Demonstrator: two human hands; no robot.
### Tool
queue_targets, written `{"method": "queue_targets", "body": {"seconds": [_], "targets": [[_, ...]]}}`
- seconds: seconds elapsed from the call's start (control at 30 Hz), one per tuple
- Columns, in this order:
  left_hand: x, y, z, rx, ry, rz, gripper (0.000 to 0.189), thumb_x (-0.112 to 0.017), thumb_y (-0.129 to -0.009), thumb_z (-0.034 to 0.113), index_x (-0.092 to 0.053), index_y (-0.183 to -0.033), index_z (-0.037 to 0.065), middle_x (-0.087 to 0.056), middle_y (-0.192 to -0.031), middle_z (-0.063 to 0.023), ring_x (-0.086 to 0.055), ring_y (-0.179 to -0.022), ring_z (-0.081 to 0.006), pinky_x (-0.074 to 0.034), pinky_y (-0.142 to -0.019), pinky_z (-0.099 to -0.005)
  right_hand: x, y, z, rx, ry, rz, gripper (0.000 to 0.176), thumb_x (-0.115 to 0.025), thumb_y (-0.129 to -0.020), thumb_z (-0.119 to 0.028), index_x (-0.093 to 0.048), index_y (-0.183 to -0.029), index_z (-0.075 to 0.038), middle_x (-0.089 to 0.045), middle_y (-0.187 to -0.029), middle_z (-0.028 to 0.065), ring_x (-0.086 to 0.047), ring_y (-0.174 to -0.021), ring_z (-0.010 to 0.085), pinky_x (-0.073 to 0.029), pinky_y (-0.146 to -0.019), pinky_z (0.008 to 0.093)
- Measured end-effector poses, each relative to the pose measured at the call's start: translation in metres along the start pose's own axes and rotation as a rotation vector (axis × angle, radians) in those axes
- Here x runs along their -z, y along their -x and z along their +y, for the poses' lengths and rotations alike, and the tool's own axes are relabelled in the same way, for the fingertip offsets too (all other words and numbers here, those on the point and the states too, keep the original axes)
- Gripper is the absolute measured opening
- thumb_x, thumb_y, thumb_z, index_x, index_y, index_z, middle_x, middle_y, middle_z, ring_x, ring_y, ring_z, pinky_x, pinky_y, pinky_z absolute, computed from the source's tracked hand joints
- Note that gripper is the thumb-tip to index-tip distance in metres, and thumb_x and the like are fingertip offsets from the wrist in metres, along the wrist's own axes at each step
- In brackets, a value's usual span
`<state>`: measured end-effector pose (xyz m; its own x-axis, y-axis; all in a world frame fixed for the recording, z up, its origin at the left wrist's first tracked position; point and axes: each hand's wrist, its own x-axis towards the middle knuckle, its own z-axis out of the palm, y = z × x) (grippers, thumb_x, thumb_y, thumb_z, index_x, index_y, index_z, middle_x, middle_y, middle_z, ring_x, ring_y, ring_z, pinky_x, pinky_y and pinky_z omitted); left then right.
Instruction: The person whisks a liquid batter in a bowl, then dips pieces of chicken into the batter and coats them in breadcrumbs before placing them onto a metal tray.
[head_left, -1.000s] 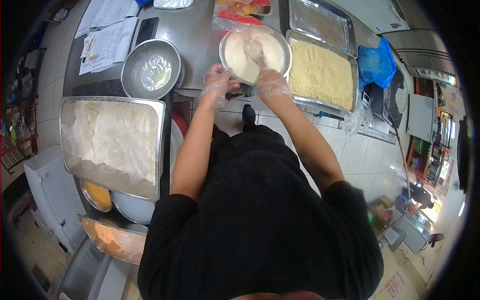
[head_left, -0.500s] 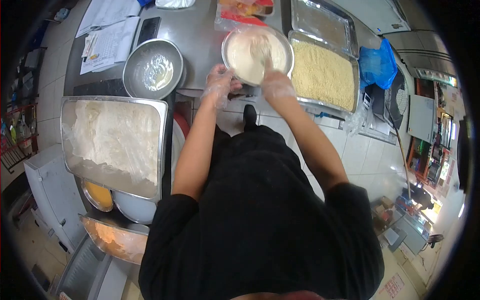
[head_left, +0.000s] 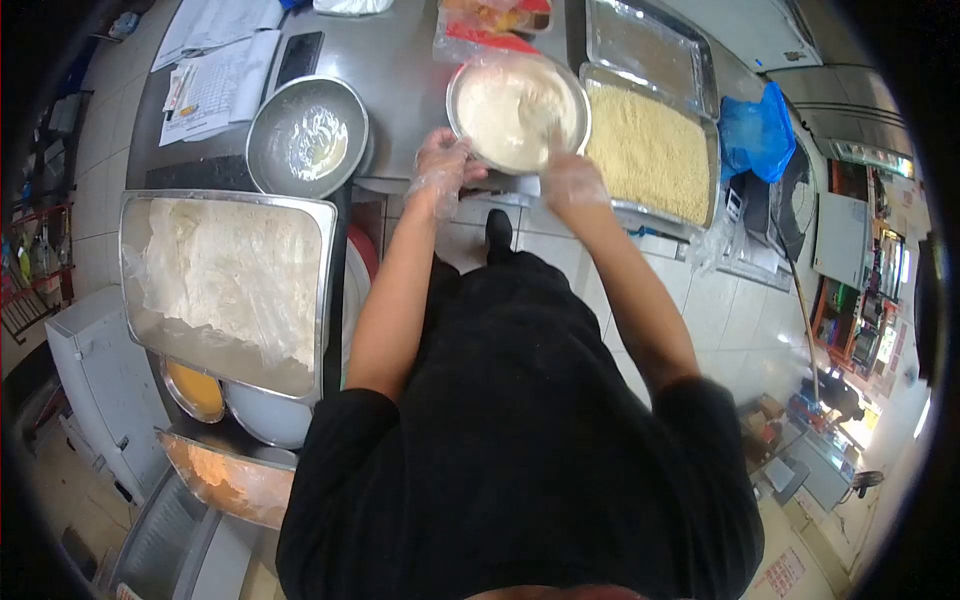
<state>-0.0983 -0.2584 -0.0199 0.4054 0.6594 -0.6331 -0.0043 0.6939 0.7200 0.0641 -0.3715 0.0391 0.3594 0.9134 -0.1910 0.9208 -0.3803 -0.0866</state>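
Note:
Both my hands wear thin clear plastic gloves. My left hand (head_left: pixel 438 170) grips the near left rim of a round metal bowl (head_left: pixel 458 88) of pale batter at the counter's front edge. My right hand (head_left: pixel 572 180) is at the bowl's near right rim, closed around a thin stirring tool (head_left: pixel 553 135) that reaches into the batter; its tip is blurred. A metal tray of yellow crumbs (head_left: pixel 648 150) touches the bowl on the right.
An empty metal bowl (head_left: pixel 307 135) stands to the left, with papers (head_left: pixel 213 88) and a dark phone (head_left: pixel 295 58) behind it. A large plastic-lined tray (head_left: pixel 225 285) sits low on the left. An empty tray (head_left: pixel 645 42), red packaging (head_left: pixel 480 28) and a blue bag (head_left: pixel 755 128) lie beyond.
My right hand has drawn back from the middle of the batter to the bowl's near right rim. My left hand stays on the rim.

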Motion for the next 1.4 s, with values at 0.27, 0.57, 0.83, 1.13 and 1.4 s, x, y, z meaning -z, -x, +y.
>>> {"method": "queue_targets", "body": {"seconds": [0.27,0.57,0.83,1.13,1.4], "targets": [[-0.003,-0.01,0.011,-0.015,-0.005,-0.022,0.026,-0.061,-0.098,0.011,-0.045,-0.116,0.001,-0.063,-0.097,-0.0162,-0.07,-0.067,-0.0226,-0.063,-0.056,-0.0324,0.024,0.016,-0.016,-0.093,0.001,-0.225,0.068,-0.05,-0.091,-0.01,-0.028,-0.154,-0.004,-0.069,-0.09,0.0295,-0.071,-0.088,0.0402,-0.056,-0.08,0.048],[-0.005,-0.009,0.002,0.004,0.002,0.017,0.024,-0.06,-0.098,0.009,-0.046,-0.116,0.001,-0.065,-0.095,-0.0186,-0.07,-0.064,-0.0227,-0.063,-0.054,-0.0312,0.048,0.019,-0.019,0.101,0.012,-0.323,0.061,-0.061,-0.084,-0.012,-0.042,-0.138,0.009,-0.071,-0.089,0.0241,-0.071,-0.089,0.0376,-0.057,-0.08,0.0451],[-0.004,-0.006,0.003,0.015,0.017,0.033,0.021,-0.062,-0.097,0.009,-0.046,-0.11,0.004,-0.066,-0.089,-0.018,-0.07,-0.06,-0.0241,-0.062,-0.051,-0.0328,0.038,0.004,-0.021,0.089,-0.148,-0.269,0.062,-0.054,-0.088,-0.012,-0.04,-0.148,-0.004,-0.068,-0.093,0.0287,-0.069,-0.089,0.0426,-0.053,-0.082,0.0523],[-0.006,-0.005,0.008,-0.008,0.016,0.011,0.021,-0.062,-0.098,0.01,-0.046,-0.111,0.005,-0.066,-0.089,-0.0174,-0.069,-0.06,-0.0231,-0.061,-0.05,-0.0331,0.037,-0.013,-0.039,-0.071,-0.181,-0.263,0.06,-0.052,-0.089,-0.016,-0.042,-0.148,-0.005,-0.067,-0.104,0.0319,-0.067,-0.098,0.0432,-0.05,-0.091,0.0495],[-0.004,-0.008,0.011,0.039,-0.009,0.015,0.027,-0.062,-0.097,0.007,-0.043,-0.116,0.005,-0.065,-0.091,-0.0174,-0.07,-0.063,-0.0234,-0.062,-0.051,-0.0339,0.046,-0.041,-0.008,-0.01,-0.459,-0.366,0.053,-0.054,-0.097,-0.024,-0.046,-0.145,-0.003,-0.066,-0.113,0.0307,-0.067,-0.104,0.0368,-0.05,-0.093,0.0426]]}}
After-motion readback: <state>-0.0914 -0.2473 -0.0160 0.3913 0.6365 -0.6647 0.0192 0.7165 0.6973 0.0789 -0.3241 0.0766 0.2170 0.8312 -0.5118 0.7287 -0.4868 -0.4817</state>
